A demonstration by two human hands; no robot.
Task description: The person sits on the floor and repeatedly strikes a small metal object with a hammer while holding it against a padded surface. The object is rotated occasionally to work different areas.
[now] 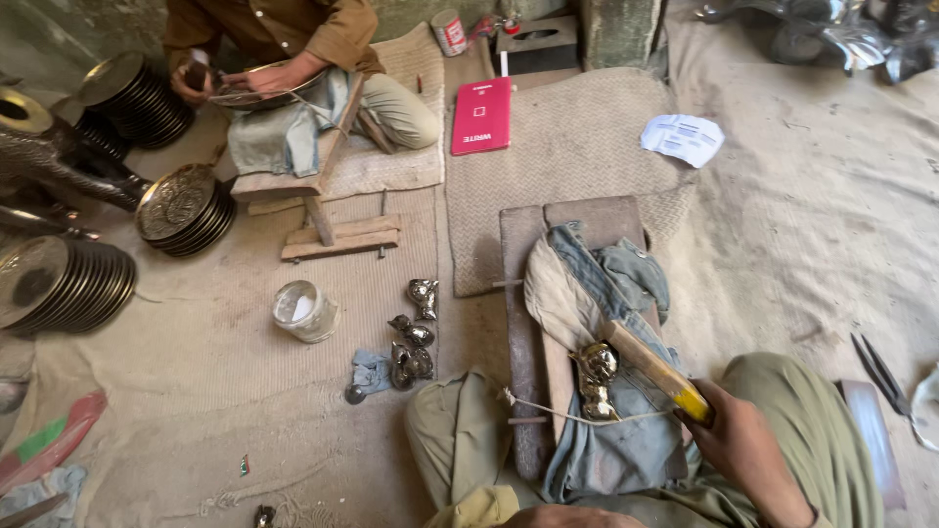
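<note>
Dusty cloth-covered workshop floor | right hand (743, 445) clenched on yellow-handled tool (653, 370) | shiny metal piece (596, 376) on denim-padded board (523, 293); looks hard, slippery, small, best pinched at edges | left hand unseen

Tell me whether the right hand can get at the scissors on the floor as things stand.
Probably yes, once freed: the right hand is closed on a yellow-handled tool, but the scissors lie in the open just beyond the right knee, with nothing between.

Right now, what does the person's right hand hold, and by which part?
The right hand grips a wooden-handled tool by its yellow end; its other end rests at the shiny metal piece.
</note>
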